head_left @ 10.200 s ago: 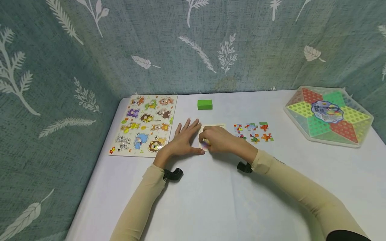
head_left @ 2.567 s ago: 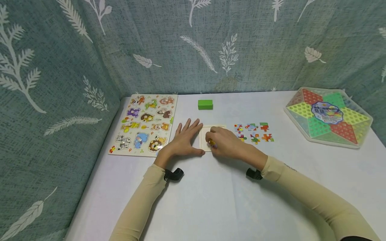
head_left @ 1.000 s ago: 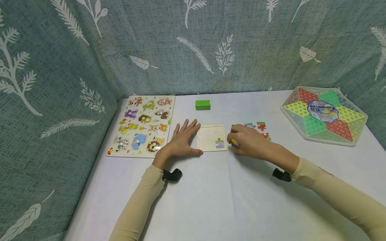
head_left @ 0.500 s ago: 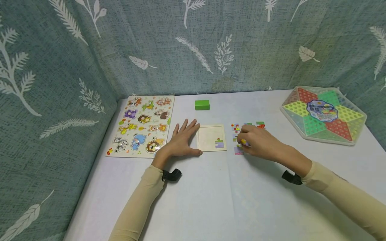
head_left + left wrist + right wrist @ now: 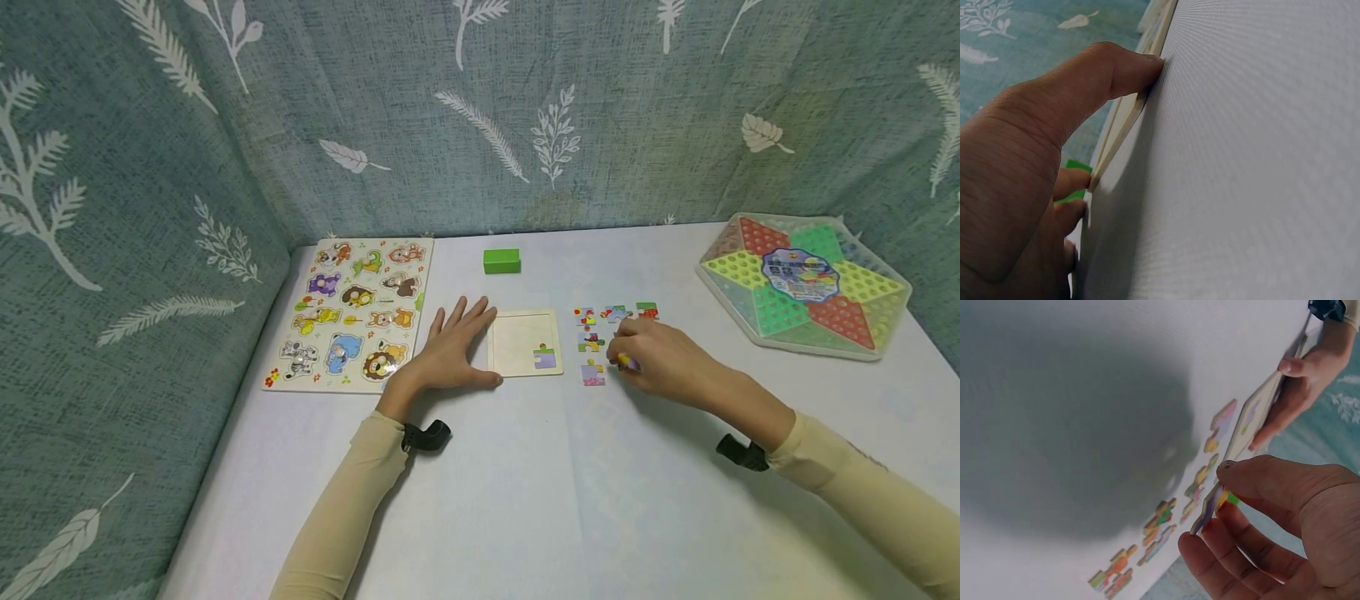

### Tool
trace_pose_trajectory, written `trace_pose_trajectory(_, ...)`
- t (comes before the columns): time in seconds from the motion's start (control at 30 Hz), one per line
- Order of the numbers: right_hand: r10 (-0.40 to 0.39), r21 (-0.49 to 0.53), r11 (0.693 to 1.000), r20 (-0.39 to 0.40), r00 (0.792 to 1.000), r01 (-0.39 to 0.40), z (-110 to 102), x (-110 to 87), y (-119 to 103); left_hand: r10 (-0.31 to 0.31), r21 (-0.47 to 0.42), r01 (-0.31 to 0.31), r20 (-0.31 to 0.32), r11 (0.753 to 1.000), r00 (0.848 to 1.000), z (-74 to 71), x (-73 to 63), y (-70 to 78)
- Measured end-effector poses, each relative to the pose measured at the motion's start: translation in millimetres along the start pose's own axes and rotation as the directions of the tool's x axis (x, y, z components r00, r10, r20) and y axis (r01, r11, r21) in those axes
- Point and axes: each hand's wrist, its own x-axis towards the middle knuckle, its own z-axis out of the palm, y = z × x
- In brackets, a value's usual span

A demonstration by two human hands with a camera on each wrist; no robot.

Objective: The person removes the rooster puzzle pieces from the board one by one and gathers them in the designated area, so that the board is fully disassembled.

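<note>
My left hand (image 5: 450, 354) lies with fingers spread at the left side of a shallow wooden puzzle tray (image 5: 517, 314). In the left wrist view the thumb (image 5: 1138, 69) touches the tray's edge. One purple and green jigsaw piece (image 5: 545, 358) sits in the tray's lower right corner. Right of the tray, my right hand (image 5: 667, 358) pinches a purple and yellow jigsaw piece (image 5: 1210, 506) between thumb and fingertips, above the table. Several loose pieces lie around it, among them a pink and purple one (image 5: 593, 377) and a red and green one (image 5: 647, 310); the hand hides others.
A board of animal pictures (image 5: 348, 312) lies at the left, partly under the left hand. Behind the tray stands a green block (image 5: 502, 262). A hexagonal clear-lidded game box (image 5: 802, 287) rests at the back right. Patterned cloth (image 5: 480, 117) hangs behind the table.
My right hand has left the tray with the purple and yellow piece and moved right, past the left column of loose pieces, baring them. The tray's left part is now bare. The left hand stays.
</note>
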Motion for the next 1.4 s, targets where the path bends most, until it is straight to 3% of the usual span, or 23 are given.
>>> trace_pose_trajectory(0.33, -0.026, 0.020, 0.999, -0.015, 1.000, 0.026, 10, -5.0, 2, 0.003, 0.000, -0.003, 0.004, 1.000, 1.000, 0.5, 0.2, -1.7)
trace_pose_trajectory(1.03, 0.014, 0.004, 1.000, 0.015, 1.000, -0.014, 14, -6.4, 3, 0.013, 0.000, -0.013, 0.002, 1.000, 1.000, 0.0, 0.6, -1.6)
trace_pose_trajectory(1.4, -0.011, -0.006, 1.000, 0.012, 1.000, 0.011, 9, 8.3, -8, 0.006, -0.002, -0.006, 0.001, 1.000, 1.000, 0.2, 0.0, -0.8)
